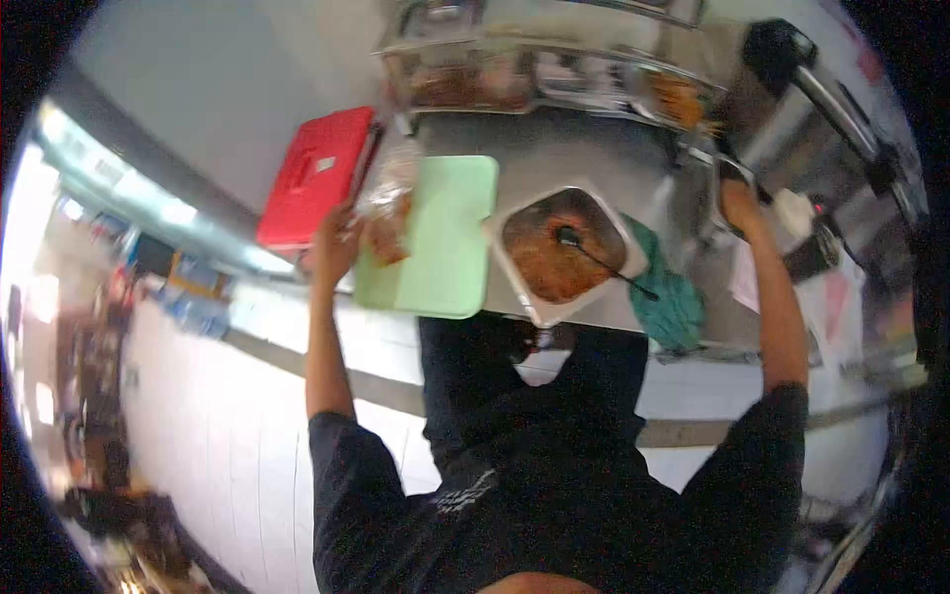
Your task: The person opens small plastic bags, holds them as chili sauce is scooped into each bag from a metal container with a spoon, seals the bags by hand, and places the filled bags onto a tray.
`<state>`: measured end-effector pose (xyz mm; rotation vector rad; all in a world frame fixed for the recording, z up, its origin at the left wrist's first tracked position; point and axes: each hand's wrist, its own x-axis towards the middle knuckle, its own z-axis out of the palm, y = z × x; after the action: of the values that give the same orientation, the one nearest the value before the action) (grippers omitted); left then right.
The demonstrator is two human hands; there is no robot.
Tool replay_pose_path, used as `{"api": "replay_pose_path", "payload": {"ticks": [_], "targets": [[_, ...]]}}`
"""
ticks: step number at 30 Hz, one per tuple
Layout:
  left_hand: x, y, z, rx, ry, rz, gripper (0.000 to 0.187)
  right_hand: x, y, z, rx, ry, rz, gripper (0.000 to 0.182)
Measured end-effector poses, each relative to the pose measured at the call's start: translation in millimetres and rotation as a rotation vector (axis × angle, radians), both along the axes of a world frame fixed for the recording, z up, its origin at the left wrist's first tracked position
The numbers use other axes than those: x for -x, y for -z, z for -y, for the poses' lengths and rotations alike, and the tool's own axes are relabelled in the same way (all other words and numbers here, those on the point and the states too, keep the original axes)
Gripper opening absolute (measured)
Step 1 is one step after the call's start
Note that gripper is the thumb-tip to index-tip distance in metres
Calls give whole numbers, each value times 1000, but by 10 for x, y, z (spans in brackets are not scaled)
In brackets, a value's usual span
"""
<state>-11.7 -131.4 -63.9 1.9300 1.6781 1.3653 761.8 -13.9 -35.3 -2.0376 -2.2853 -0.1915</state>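
My left hand is at the left edge of a light green cutting board, beside a clear plastic bag with orange-brown food in its lower part. Its fingers are blurred, so I cannot make out whether they grip the bag. Far to the right, my right hand reaches into a small metal container; its fingers are hidden there. Between my hands stands a square metal pan of reddish-brown food. A dark-handled utensil rests in the pan.
A red box or lid stands left of the board. A green cloth lies right of the pan on the steel counter. Food containers line a shelf at the back. White floor tiles show at left.
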Motion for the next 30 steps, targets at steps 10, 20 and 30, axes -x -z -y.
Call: {"api": "replay_pose_path", "payload": {"ticks": [10,20,30], "targets": [[-327,-352,-178,13,-30,40,29,323,-844,854,-198,60,-23,20],[-600,-236,962,-389,-368,-69,19,1125,-1109,2149,-673,18,-637,27],[-1730,1134,2869,256,-309,55,77,2436,-56,3376,-221,-438,-1517,25]]}}
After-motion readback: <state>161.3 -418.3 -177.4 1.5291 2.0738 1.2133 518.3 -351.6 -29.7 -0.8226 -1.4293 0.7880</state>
